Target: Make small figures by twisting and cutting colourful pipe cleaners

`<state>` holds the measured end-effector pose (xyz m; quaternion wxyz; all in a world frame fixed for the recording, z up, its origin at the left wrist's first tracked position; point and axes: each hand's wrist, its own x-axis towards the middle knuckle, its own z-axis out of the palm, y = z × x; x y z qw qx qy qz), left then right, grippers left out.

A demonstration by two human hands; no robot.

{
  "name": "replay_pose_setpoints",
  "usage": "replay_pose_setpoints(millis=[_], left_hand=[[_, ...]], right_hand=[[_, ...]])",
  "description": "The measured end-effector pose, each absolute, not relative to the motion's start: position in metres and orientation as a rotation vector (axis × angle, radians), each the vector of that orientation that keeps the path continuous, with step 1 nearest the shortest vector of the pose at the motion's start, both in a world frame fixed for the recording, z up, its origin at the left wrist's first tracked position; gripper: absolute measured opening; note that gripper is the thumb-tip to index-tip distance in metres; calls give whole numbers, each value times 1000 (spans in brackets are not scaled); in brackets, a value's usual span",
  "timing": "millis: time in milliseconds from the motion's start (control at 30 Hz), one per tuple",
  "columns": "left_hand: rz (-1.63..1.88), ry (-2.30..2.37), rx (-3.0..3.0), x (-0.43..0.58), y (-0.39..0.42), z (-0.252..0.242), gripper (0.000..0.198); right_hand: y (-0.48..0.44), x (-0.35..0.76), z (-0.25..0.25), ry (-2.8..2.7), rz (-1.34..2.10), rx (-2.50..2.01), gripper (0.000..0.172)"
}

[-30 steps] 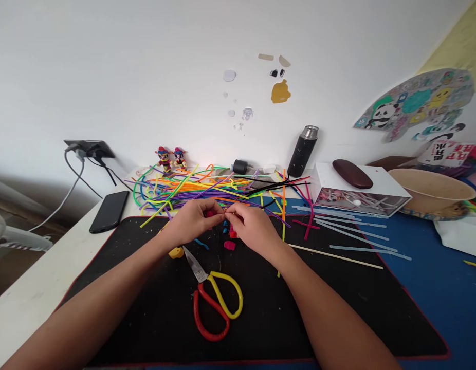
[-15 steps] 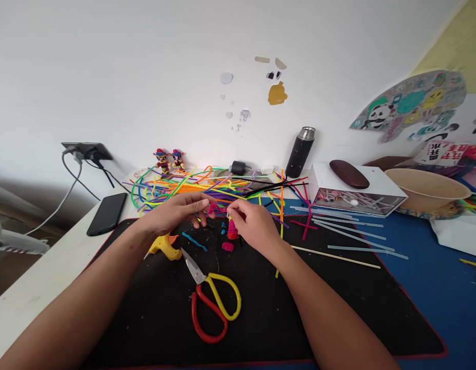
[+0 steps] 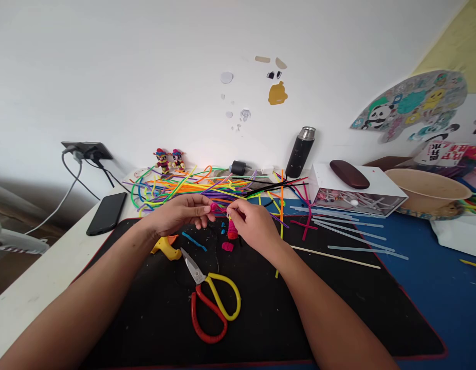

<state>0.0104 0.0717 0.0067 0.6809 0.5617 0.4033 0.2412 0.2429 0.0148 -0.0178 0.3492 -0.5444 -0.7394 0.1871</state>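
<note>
My left hand pinches one end of a pink pipe cleaner between thumb and fingertips. Close beside it, my right hand has its fingers closed on a pink and yellow pipe-cleaner piece that hangs below the fingertips; the grip itself is partly hidden. Under the hands, a small pink coil and a blue strip lie on the black mat. Scissors with red and yellow handles lie nearer to me, beside a yellow glue gun.
Colourful pipe cleaners are heaped behind the hands. A black phone lies at the left. To the right are a black flask, a white box, translucent sticks and a beige bowl. Two small figures stand by the wall.
My left thumb and fingers have closed more tightly around the end of the pink pipe cleaner. My right hand has hardly moved.
</note>
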Motion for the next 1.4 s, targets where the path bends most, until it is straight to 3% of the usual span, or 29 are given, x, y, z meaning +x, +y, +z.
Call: replay_pose_setpoints(millis=[567, 900, 1400], left_hand=[[578, 951, 1278, 15, 69, 12, 50], [564, 932, 1363, 14, 70, 7, 38], [607, 933, 1436, 21, 65, 9, 37]], right_hand=[[14, 242, -17, -2002, 406, -1481, 15], [13, 241, -16, -2035, 380, -1503, 15], [12, 238, -21, -2087, 353, -1483, 17]])
